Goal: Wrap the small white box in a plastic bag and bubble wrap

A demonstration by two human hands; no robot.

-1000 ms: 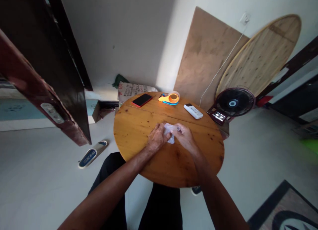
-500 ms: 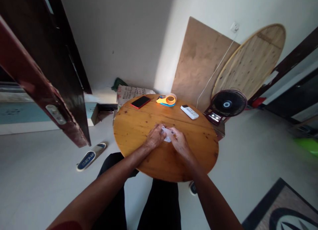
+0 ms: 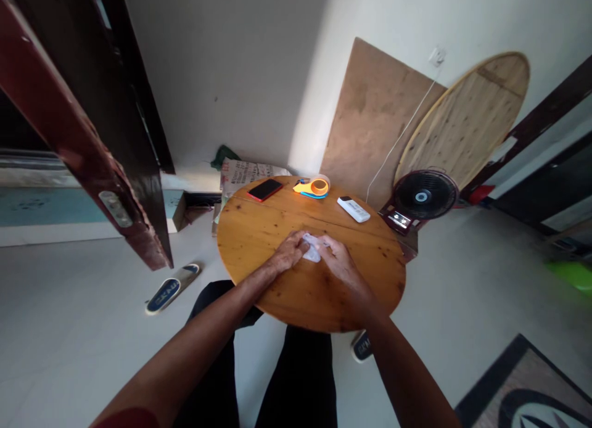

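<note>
A small, crumpled, whitish piece of thin plastic (image 3: pixel 312 253) lies between my hands over the middle of the round wooden table (image 3: pixel 296 298). My left hand (image 3: pixel 290 250) grips its left side with bent fingers. On the right side, my right hand (image 3: pixel 337 255) pinches it between thumb and fingers. Behind my hands, an orange and blue tape dispenser (image 3: pixel 312 188) rests near the far edge. A phone with a red edge (image 3: pixel 265 190) lies to its left, and a white remote-like device (image 3: pixel 354 209) to its right.
Beyond the table's right edge stands a dark round fan (image 3: pixel 425 195). A brown board (image 3: pixel 377 107) and a round wooden tabletop (image 3: pixel 472 116) lean on the wall. An open door (image 3: pixel 87 138) is at the left, with a slipper (image 3: pixel 172 288) on the floor.
The view has shifted slightly. Both hands still hold the plastic, which looks a little more bunched, with its upper edge now flatter between the fingers.
</note>
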